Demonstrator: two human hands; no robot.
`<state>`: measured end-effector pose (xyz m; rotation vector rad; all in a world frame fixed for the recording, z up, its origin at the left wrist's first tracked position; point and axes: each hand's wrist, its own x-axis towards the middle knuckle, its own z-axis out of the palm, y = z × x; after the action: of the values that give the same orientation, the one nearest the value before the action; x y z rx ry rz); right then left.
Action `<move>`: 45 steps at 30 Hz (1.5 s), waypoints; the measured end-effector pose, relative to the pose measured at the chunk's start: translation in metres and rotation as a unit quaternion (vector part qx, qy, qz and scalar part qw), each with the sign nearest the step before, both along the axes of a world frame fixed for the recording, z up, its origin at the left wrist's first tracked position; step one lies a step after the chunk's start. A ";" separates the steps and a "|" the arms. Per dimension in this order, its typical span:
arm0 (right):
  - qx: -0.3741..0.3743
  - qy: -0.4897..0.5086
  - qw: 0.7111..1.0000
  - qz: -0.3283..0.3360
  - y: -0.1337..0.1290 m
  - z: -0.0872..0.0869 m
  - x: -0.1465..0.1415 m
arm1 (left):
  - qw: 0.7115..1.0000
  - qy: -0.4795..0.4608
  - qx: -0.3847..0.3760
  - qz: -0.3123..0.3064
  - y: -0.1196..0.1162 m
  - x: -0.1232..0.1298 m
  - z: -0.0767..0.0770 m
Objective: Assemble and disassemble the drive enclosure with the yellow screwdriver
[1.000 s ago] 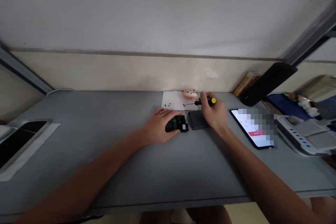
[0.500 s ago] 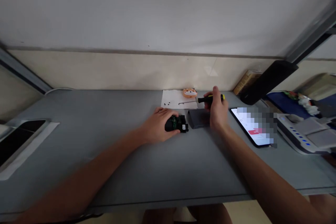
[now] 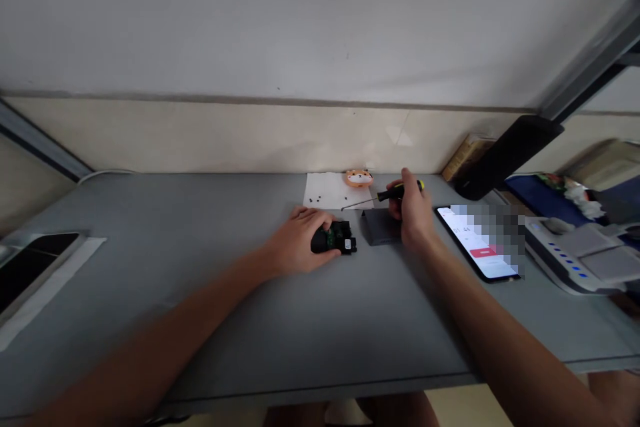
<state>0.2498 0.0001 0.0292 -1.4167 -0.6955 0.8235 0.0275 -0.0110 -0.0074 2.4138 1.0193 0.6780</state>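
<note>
My left hand (image 3: 299, 240) grips a small black device with a green circuit board (image 3: 345, 238) on the grey table, thumb and fingers around its left end. In my right hand (image 3: 414, 213) is a black and yellow screwdriver (image 3: 390, 193), its thin shaft pointing left, with the tip just above the device's far edge. Below that hand stands a dark grey casing (image 3: 380, 227), partly covered by it. Several tiny dark screws lie on a white paper (image 3: 327, 187) behind the device, and an orange animal-faced case (image 3: 359, 178) sits at the paper's right corner.
A lit phone (image 3: 475, 247) lies right of my right hand. Farther right is a white device with blue lights (image 3: 570, 257). A black cylinder (image 3: 510, 157) leans near the wall by a small box (image 3: 467, 155). At the far left a dark-screened tablet (image 3: 37, 263) rests on white paper.
The screwdriver tip has moved from over the white paper down toward the device. A tiny screw lies where the tip was. My left hand keeps its grip; the view has shifted slightly.
</note>
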 end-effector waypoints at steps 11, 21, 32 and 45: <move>0.021 0.023 0.997 0.072 -0.004 0.003 -0.002 | 0.999 -0.020 0.025 0.003 0.001 -0.003 -0.002; 0.073 -0.022 0.986 0.145 -0.007 -0.007 -0.009 | 0.987 -0.156 0.018 0.019 0.016 -0.004 -0.005; 0.163 -0.209 0.954 0.142 -0.021 0.007 -0.013 | 0.977 -0.027 0.206 0.055 0.011 -0.007 -0.003; 0.229 -0.247 0.938 0.087 -0.031 0.015 -0.014 | 0.989 -0.038 0.137 0.044 -0.001 0.001 0.003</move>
<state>0.2354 -0.0305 0.0443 -1.1437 -1.3204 0.3894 0.0288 -0.0117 -0.0042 2.5625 1.0664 0.9914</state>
